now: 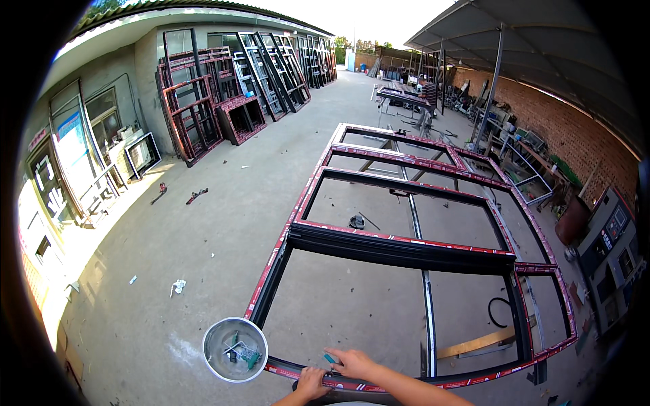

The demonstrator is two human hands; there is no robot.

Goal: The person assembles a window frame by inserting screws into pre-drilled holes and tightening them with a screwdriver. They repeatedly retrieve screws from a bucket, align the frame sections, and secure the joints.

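A large window frame [403, 252], black with red-and-white protective film, lies flat in front of me. My left hand [312, 384] is closed over its near rail, close to the near left corner. Just right of it, my right hand [353, 364] pinches a small teal piece [330, 358] above the inner edge of the same rail; its exact kind is too small to tell. Beside that corner, to the left, is a round metal bowl [207, 338] with several small green and dark parts [252, 359] inside.
Frames [183, 101] lean along the building on the left. Black-and-red offcuts [196, 196] and white scraps [178, 287] lie on the concrete floor. At right stands a grey machine with a control panel [613, 230]. A person [428, 95] is by a far table [401, 96].
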